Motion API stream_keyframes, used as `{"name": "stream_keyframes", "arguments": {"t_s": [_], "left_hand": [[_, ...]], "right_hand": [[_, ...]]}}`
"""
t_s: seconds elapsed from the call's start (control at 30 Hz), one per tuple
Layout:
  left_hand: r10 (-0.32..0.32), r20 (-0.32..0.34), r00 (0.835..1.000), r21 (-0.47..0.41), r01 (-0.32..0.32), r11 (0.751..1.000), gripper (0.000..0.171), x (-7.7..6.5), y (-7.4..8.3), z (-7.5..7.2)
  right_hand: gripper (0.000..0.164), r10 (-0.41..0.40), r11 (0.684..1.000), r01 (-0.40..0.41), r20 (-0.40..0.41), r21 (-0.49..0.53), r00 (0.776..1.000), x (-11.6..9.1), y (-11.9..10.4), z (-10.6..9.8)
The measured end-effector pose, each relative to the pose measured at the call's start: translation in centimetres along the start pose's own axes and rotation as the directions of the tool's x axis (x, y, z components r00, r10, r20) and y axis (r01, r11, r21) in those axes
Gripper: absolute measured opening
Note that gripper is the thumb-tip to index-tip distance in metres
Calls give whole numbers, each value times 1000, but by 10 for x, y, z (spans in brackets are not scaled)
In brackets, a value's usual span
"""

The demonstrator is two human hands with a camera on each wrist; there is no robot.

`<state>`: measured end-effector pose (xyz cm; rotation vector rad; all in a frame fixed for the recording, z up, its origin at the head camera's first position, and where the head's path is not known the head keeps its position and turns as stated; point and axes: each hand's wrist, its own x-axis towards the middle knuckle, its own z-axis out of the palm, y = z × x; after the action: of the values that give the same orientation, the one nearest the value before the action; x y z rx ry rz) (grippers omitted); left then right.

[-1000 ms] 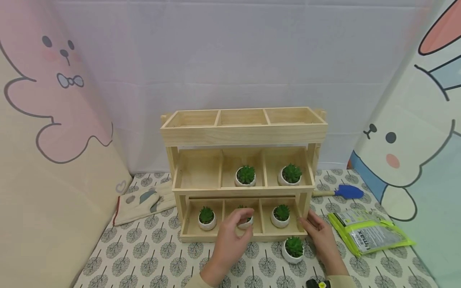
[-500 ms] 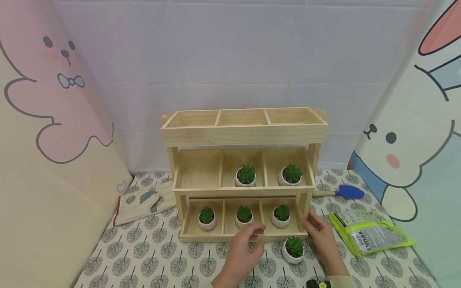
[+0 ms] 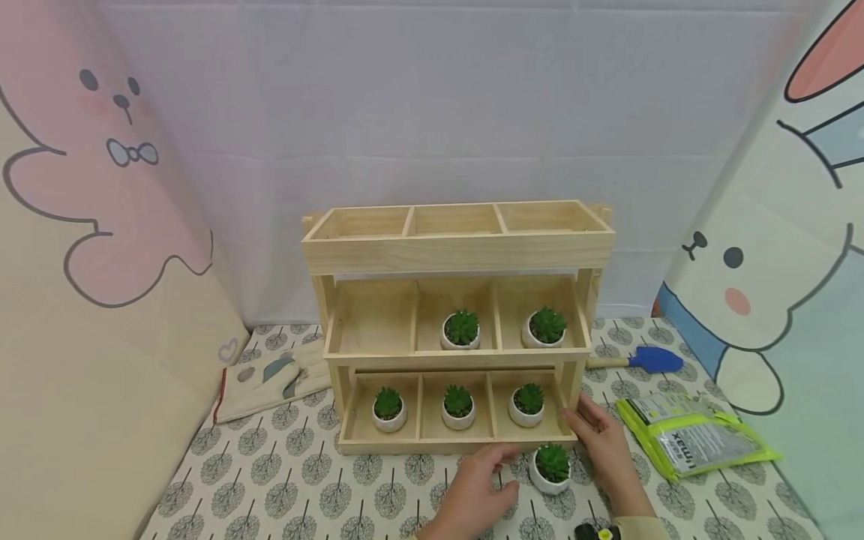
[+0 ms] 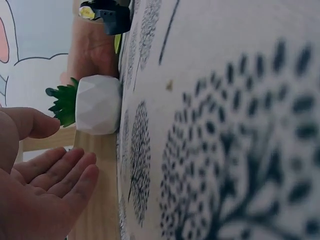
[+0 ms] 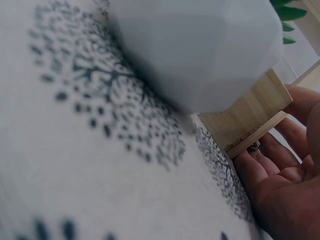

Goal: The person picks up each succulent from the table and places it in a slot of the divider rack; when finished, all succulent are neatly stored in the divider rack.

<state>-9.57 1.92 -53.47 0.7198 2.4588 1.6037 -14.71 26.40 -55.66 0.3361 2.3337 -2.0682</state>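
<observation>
On the cloth before the shelf's right end stands a potted succulent point(image 3: 550, 469) in a faceted white pot point(image 4: 98, 105). My left hand point(image 3: 475, 491) is just left of it, thumb and fingers apart, holding nothing; the left wrist view shows its fingertips close to the plant. My right hand point(image 3: 603, 445) grips the lower right end of the three-tier wooden shelf point(image 3: 459, 253), thumb and fingers at the board's edges in the right wrist view. Three potted succulents, one point(image 3: 458, 407) in the middle, sit in the bottom tier's compartments. Two more, one point(image 3: 461, 330) central, occupy the middle tier.
Garden gloves point(image 3: 270, 381) lie left of the shelf. To its right are a blue hand trowel point(image 3: 655, 359) and a green-edged plastic bag point(image 3: 698, 435). Tree-patterned cloth point(image 3: 324, 491) covers the table. Curtains with cartoon animals hang at both sides.
My left hand has drawn back from the bottom tier's middle succulent and moved right and nearer, to beside the pot on the cloth. The right hand stays at the shelf's end.
</observation>
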Motion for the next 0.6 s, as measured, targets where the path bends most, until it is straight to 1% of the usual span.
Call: {"name": "stream_keyframes", "arguments": {"t_s": [0.17, 0.33, 0.43, 0.53, 0.6], "left_hand": [[11, 18, 1000, 87, -13, 996, 46, 3, -2, 6], [8, 34, 999, 194, -14, 981, 51, 8, 1, 12], [1, 54, 999, 192, -12, 981, 53, 12, 3, 14], [17, 74, 997, 171, -30, 985, 55, 16, 2, 16], [30, 82, 996, 178, -44, 983, 56, 18, 3, 17]], "right_hand": [[68, -12, 1000, 12, 2, -2, 1000, -1, 0, 0], [67, -5, 1000, 5, -9, 2, 1000, 1, 0, -1], [68, 10, 1000, -10, -10, 4, 1000, 2, 0, 0], [68, 10, 1000, -10, -5, 3, 1000, 3, 1, -1], [68, 6, 1000, -6, -2, 2, 1000, 3, 1, -1]]}}
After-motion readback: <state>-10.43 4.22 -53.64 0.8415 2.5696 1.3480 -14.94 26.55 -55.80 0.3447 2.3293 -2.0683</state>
